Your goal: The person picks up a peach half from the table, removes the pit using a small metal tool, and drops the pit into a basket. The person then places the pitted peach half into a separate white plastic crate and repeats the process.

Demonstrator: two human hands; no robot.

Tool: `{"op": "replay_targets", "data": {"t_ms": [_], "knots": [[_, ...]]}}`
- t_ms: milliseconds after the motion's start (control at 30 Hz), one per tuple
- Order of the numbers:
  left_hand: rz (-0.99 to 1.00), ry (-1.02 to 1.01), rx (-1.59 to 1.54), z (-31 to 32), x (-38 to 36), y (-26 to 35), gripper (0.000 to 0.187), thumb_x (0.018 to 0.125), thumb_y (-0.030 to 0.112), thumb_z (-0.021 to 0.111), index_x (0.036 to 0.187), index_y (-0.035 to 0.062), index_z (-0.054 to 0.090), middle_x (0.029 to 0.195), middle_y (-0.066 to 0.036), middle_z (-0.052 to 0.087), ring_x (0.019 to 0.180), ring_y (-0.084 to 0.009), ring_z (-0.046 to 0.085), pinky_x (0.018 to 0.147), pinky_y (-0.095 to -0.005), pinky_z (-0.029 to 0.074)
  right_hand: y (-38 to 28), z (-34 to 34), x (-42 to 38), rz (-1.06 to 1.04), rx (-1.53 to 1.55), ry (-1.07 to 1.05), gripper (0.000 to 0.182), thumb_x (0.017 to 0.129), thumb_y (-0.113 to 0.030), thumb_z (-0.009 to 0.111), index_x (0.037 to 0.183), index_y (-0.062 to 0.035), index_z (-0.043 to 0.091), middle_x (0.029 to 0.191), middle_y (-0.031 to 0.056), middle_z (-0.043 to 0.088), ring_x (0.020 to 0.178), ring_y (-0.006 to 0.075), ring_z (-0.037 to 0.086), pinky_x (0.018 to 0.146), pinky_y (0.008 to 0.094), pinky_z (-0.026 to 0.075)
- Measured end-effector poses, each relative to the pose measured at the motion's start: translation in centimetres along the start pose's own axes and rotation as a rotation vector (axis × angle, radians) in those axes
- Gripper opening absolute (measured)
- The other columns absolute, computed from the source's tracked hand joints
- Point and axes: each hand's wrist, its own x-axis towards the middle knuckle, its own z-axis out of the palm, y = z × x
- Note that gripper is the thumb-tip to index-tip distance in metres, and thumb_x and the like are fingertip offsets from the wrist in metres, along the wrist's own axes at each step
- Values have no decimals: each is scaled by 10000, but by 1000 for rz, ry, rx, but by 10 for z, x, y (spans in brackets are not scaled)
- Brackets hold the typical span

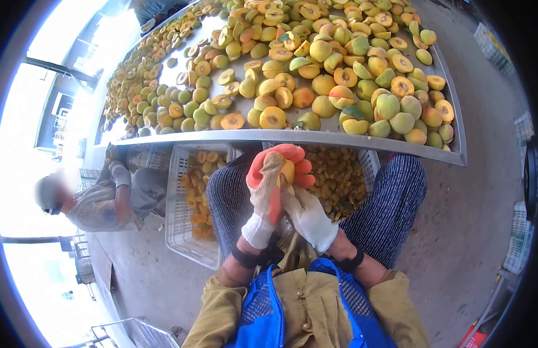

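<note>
My left hand (pixel 270 178), in a white work glove with coral-coated fingers, is wrapped around a yellow peach (pixel 288 171) in front of my chest. Only part of the fruit shows between the fingers. Against it presses my right hand (pixel 309 213), also gloved in white, its fingers curled in. Whatever the right hand holds is hidden by the hands. Just beyond them, a metal-rimmed table (pixel 315 137) bears many peaches, some whole and some cut in half with pits showing. Below the hands, a white crate (pixel 370 166) between my knees holds brown pits and scraps.
Left of my knee stands another white crate (pixel 173 217) with orange peach halves in it. A person (pixel 100 200) in a cap sits farther left, beside the table. Stacked crates (pixel 518 238) line the right side. The table's metal edge runs close in front of my knees.
</note>
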Motion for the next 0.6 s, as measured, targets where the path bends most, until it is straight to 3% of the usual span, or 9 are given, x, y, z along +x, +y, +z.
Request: {"op": "replay_targets", "data": {"t_ms": [33,167,233,333,467,500,533,600], "knots": [[11,-14,17,1,0,0,425,1027,356,638,1247,-7,628,1154,-169,708,942,-278,737,758,-415,653,1,-2,3,-68,26,-9,264,1091,-280,527,1107,-27,605,775,109,639,625,212,595,599,339,489],[23,-115,122,4,3,-2,405,1016,343,658,1208,-14,657,1117,-142,714,907,-242,729,731,-380,644,-28,-26,7,496,534,-262,329,1081,-396,528,1089,-75,601,689,8,543,459,96,437,415,258,329],[24,-197,196,8,9,2,408,1012,342,664,1199,-21,672,1094,-131,723,883,-224,728,736,-360,638,-35,-45,8,647,697,-361,373,1064,-463,543,1055,-94,594,656,-28,482,418,46,349,362,225,243],[-171,-341,121,21,17,15,434,996,364,683,1197,-20,673,1073,-122,726,847,-215,727,739,-326,621,-13,-58,11,743,1410,-705,441,1035,-527,565,979,-89,571,627,-37,444,409,46,348,349,220,261],[-279,-249,-19,32,28,35,401,1015,355,642,1196,-1,665,1065,-166,738,835,-269,748,673,-400,644,-19,-54,12,631,1531,-704,447,1042,-503,557,901,-79,536,593,-40,428,378,55,344,338,214,291],[-207,-136,-19,21,34,45,364,1022,315,628,1210,6,663,1068,-169,740,844,-270,754,648,-404,643,-16,-50,11,556,1633,-819,440,1058,-482,538,885,-79,510,609,-37,439,385,47,351,336,216,304],[-121,-139,24,1,34,66,341,1021,289,631,1217,12,666,1068,-163,742,857,-256,757,647,-395,644,-15,-48,11,543,1697,-798,436,1058,-485,538,908,-76,518,615,-34,447,390,45,354,343,212,296],[188,61,631,-49,38,99,317,1015,274,637,1202,25,696,1037,-110,756,921,-233,751,736,-355,630,-15,-56,18,452,1801,-754,433,1057,-492,539,954,-72,535,627,-28,461,400,42,359,357,203,281]]}}
